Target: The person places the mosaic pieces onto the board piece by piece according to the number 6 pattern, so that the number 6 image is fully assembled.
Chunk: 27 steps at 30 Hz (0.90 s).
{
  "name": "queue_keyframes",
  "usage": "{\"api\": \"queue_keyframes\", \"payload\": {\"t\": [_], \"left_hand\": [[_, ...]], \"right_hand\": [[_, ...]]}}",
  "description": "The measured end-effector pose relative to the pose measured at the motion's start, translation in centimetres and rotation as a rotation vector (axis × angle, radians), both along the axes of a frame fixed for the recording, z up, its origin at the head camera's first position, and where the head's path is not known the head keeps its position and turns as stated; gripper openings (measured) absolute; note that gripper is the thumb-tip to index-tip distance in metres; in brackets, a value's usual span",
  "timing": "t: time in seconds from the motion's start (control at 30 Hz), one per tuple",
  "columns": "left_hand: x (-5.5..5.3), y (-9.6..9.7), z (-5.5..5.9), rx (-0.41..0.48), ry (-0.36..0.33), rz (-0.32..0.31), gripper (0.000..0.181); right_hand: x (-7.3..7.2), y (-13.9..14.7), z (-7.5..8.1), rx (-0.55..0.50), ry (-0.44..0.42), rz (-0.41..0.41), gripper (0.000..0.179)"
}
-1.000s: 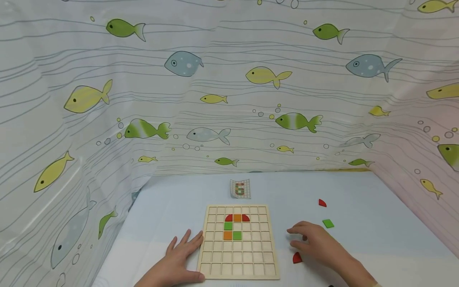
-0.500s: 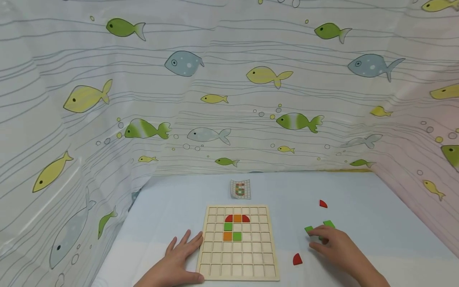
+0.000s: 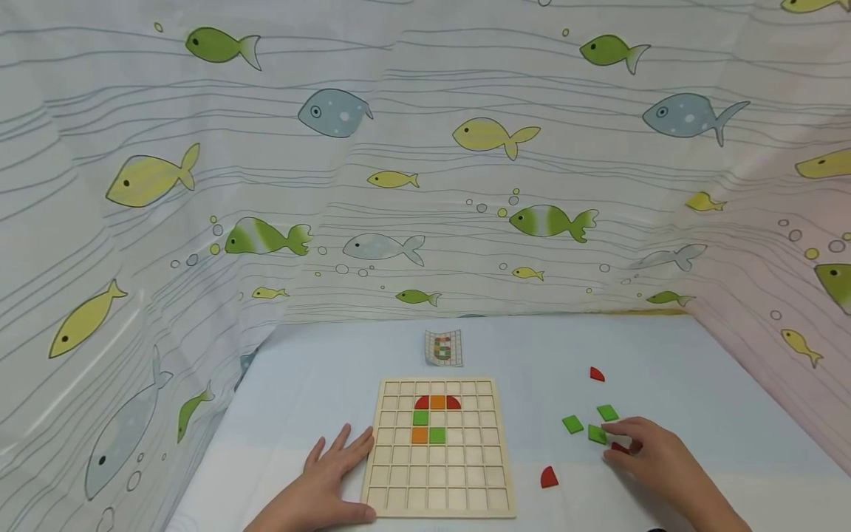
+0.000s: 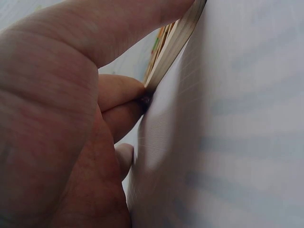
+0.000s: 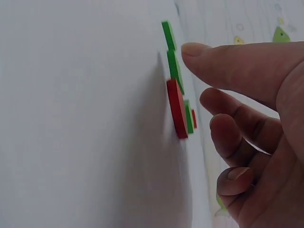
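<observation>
My left hand [image 3: 322, 476] lies with spread fingers against the left edge of a wooden grid board [image 3: 439, 479]; its edge [image 4: 173, 54] shows beside the thumb in the left wrist view. Red quarter-round tiles, orange squares and green squares, such as the green tile [image 3: 436, 435], sit in the board's upper cells. My right hand [image 3: 658, 458] hovers with bent fingers over a loose green square tile [image 3: 596, 434] and a red quarter-round tile [image 5: 177, 109]. In the right wrist view its thumb and fingers are apart from the tiles and hold nothing.
Two more green squares [image 3: 573, 424] lie left of and behind the right hand. One red quarter-round tile [image 3: 597, 374] is farther back, another [image 3: 549, 476] right of the board. A small patterned paper [image 3: 442, 348] lies behind the board. Fish-printed sheeting [image 3: 399, 222] surrounds the table.
My right hand has moved rightward from near the board, uncovering green squares and leaving them on the table. My left hand keeps its place at the board.
</observation>
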State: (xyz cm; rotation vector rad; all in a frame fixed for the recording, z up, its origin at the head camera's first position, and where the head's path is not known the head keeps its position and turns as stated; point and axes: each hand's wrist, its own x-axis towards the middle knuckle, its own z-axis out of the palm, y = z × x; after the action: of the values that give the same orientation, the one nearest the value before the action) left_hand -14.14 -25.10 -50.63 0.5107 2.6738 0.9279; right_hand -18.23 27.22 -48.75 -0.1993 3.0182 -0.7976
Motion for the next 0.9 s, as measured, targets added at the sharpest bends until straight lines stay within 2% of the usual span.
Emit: {"api": "queue_keyframes", "payload": {"t": [0.27, 0.5, 0.7, 0.9], "left_hand": [[0.1, -0.1, -0.1, 0.008, 0.02, -0.016, 0.111], [0.0, -0.1, 0.0, 0.005, 0.01, -0.01, 0.111], [0.1, 0.0, 0.1, 0.0, 0.008, -0.009, 0.111], [0.1, 0.0, 0.1, 0.0, 0.006, -0.006, 0.111]], "right_hand": [[-0.7, 1.5, -0.5, 0.06, -0.088, -0.029, 0.041], [-0.9, 1.4, -1.1, 0.066, -0.109, -0.008, 0.033], [-0.7, 1.5, -0.9, 0.051, -0.121, 0.009, 0.024], [-0.5, 1.8, -0.7, 0.05, -0.128, -0.015, 0.033]]}}
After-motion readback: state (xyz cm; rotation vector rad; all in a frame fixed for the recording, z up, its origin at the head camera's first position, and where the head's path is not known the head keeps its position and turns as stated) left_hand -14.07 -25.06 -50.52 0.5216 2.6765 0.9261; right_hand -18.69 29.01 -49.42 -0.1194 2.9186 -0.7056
